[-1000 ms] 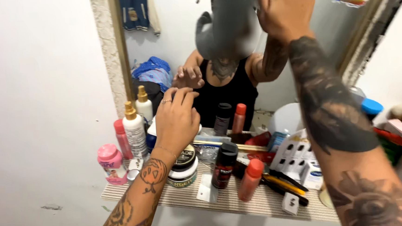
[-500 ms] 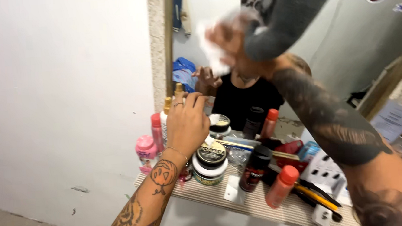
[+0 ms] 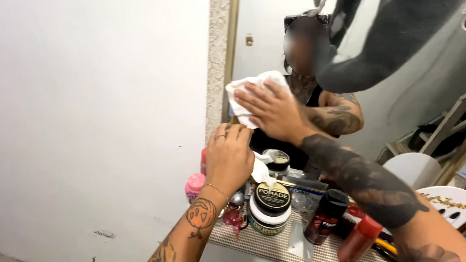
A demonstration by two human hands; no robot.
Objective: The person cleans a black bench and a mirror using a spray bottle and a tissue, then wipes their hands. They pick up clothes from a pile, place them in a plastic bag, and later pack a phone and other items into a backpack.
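head view: right hand [image 3: 272,109] flat, fingers spread, pressing a white cloth [image 3: 252,92] against the mirror [image 3: 269,15] near its left frame edge. left hand [image 3: 229,158] loosely curled, back up, pinching a white scrap [image 3: 261,171], just above stacked pomade jars [image 3: 270,207] on the crowded shelf [image 3: 234,236]; little free room.

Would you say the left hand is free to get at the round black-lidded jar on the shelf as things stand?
Probably yes. The left hand hovers just above and left of the black-lidded jar, whose lid is uncovered. The right hand presses a white cloth to the mirror higher up, clear of that path.
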